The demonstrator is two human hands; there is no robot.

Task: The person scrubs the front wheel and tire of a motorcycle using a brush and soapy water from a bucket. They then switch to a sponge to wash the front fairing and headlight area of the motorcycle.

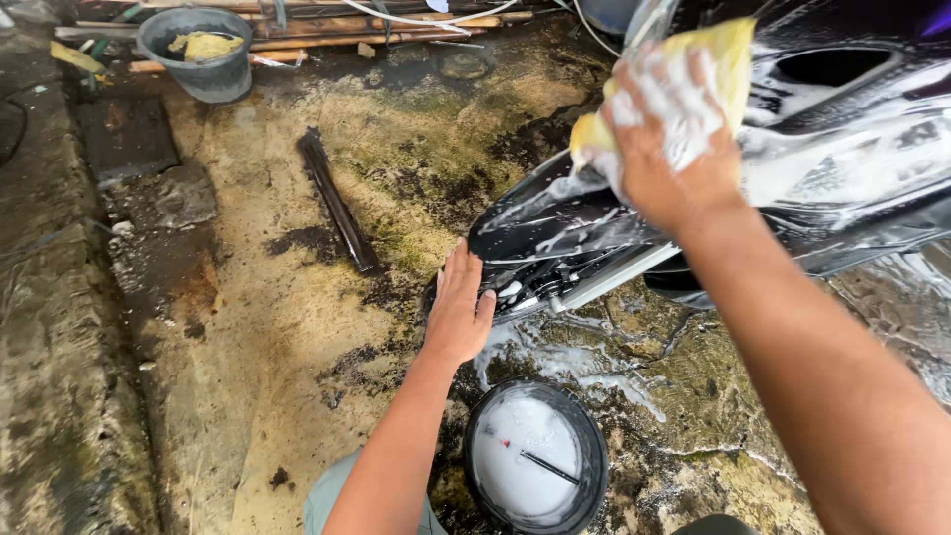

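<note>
A black motorcycle body (842,159) covered in soap foam fills the upper right. My right hand (669,139), white with suds, presses a yellow sponge (728,54) against its black panel. My left hand (459,307) lies flat with fingers together on the lower edge of the black panel, beside a silver bar (604,277). Below, on the ground, stands a black bucket (536,458) of foamy white water with a thin dark stick in it.
The ground is wet, stained concrete with suds. A dark metal strip (338,198) lies on it at centre left. A grey bucket (198,50) holding a yellow cloth stands at the top left, next to wooden poles (376,25). A raised concrete ledge (50,347) runs along the left.
</note>
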